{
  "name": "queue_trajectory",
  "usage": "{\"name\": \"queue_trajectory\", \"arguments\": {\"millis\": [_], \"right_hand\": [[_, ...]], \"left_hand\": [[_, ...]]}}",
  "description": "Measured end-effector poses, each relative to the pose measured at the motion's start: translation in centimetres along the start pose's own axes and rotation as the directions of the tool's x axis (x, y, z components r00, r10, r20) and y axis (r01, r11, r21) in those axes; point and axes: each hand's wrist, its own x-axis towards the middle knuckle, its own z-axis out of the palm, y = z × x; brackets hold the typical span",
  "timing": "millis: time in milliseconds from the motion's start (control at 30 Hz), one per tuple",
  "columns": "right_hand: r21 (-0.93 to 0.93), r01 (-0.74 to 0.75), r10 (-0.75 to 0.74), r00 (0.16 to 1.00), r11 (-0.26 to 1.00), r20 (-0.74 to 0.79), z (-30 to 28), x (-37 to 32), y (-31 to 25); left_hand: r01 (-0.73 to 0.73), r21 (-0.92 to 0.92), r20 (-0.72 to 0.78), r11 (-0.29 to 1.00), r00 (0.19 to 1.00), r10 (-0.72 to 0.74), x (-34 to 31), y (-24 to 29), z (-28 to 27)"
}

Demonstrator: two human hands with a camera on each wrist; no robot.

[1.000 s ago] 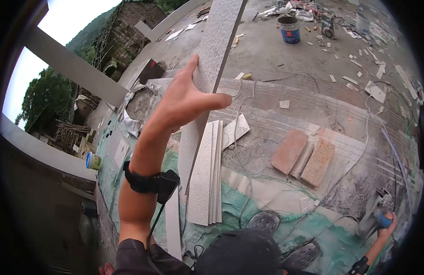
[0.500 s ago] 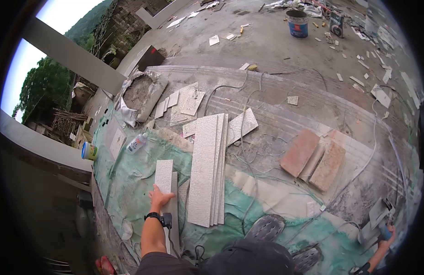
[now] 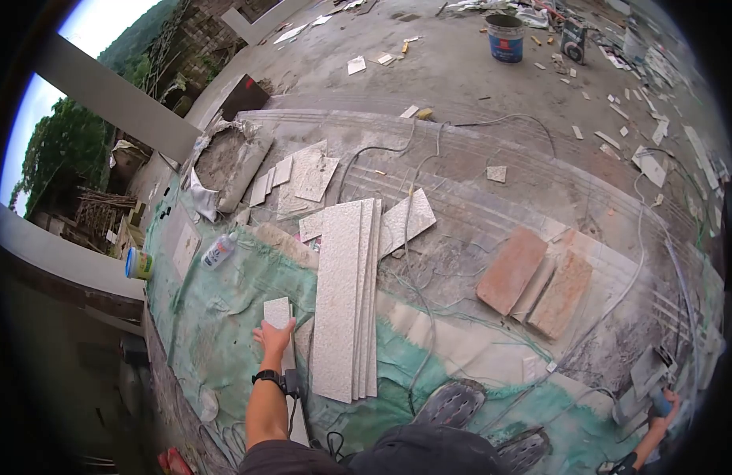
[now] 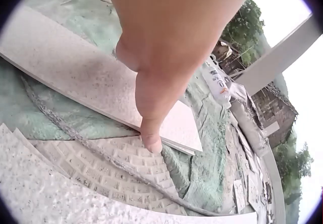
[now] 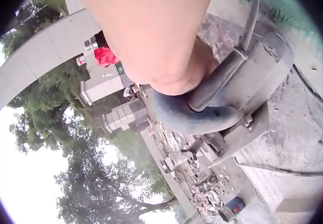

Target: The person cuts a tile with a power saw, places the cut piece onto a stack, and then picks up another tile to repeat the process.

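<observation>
My left hand (image 3: pixel 272 340) grips a narrow speckled tile strip (image 3: pixel 277 312) across its width. In the left wrist view the thumb (image 4: pixel 152 142) bends down at the long edge of the strip (image 4: pixel 75 62), where a second strip's edge shows beneath; the other fingers are hidden there. Right of this hand lies a stack of long tile strips (image 3: pixel 342 301). At the far right my right hand (image 3: pixel 671 408) holds a dusty power saw (image 3: pixel 649 376) by its blue handle, seen closer in the right wrist view as a curved handle (image 5: pixel 197 118) with a cable. The right fingers are mostly hidden.
Two reddish bricks (image 3: pixel 512 269) and loose cables lie right of the stack. A green sheet (image 3: pixel 215 332) covers the near ground, with a plastic bottle (image 3: pixel 218 252) on it. Broken tiles (image 3: pixel 310 178) lie beyond the stack; a blue bucket (image 3: pixel 505 39) stands farther back.
A long speckled slab, raised at the left hand before the camera, has come down. The left hand lowered to the strip on the ground, which then shifted slightly nearer. The right hand stayed at the saw.
</observation>
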Motion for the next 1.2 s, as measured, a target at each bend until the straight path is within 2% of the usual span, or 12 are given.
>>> {"name": "queue_trajectory", "arguments": {"millis": [67,133,200,267,333,500,667,700,800,933,1067,1200], "right_hand": [[0.009,0.023,-0.023,0.995,1.0,-0.093,-0.7,0.2,0.3],[-0.083,0.061,-0.052,0.993,0.995,0.105,-1.0,0.2,0.6],[0.049,0.003,-0.003,1.0,0.999,0.01,-1.3,-0.4,0.8],[0.186,-0.031,0.047,0.996,0.982,-0.079,-1.5,-0.6,0.5],[0.387,-0.151,0.148,0.988,0.91,0.038,-2.2,-1.2,0.9],[0.366,-0.022,-0.005,0.997,0.931,0.071,-2.7,-1.9,3.0],[0.578,-0.1,0.164,0.985,0.81,-0.06,1.0,-2.6,2.6],[0.491,-0.018,0.067,0.994,0.871,-0.082,0.9,-2.3,3.0],[0.593,-0.165,0.199,0.98,0.788,0.009,0.6,-2.0,2.1],[0.599,-0.175,0.23,0.973,0.781,-0.015,1.6,-1.9,1.7],[0.626,-0.191,0.227,0.974,0.756,0.024,1.4,-1.6,2.1],[0.596,-0.096,0.181,0.98,0.797,-0.085,1.3,-1.8,2.4]], "left_hand": [[-0.279,-0.194,-0.036,0.941,0.96,0.277,-1.6,6.6,0.2],[-0.428,-0.192,0.031,0.883,0.897,0.441,-5.0,13.2,0.5],[-0.524,-0.126,0.051,0.843,0.845,0.533,-6.8,17.8,2.1],[-0.479,-0.064,0.063,0.875,0.873,0.483,-8.9,21.0,2.5],[-0.443,0.005,0.08,0.897,0.894,0.441,-10.1,22.6,2.7],[-0.464,0.004,0.068,0.886,0.884,0.462,-11.6,23.9,2.5],[-0.564,0.055,0.059,0.824,0.826,0.561,-11.9,25.1,0.8],[-0.601,0.062,0.023,0.797,0.799,0.601,-11.8,25.9,0.0],[-0.643,-0.113,0.064,0.757,0.756,0.652,-13.7,30.8,-6.0],[-0.526,-0.656,0.148,0.542,0.615,0.775,-13.9,37.2,-12.1],[-0.485,-0.746,0.14,0.456,0.556,0.819,-18.3,43.1,-15.4],[-0.55,-0.712,0.143,0.438,0.497,0.856,-23.9,47.8,-15.6]]}}
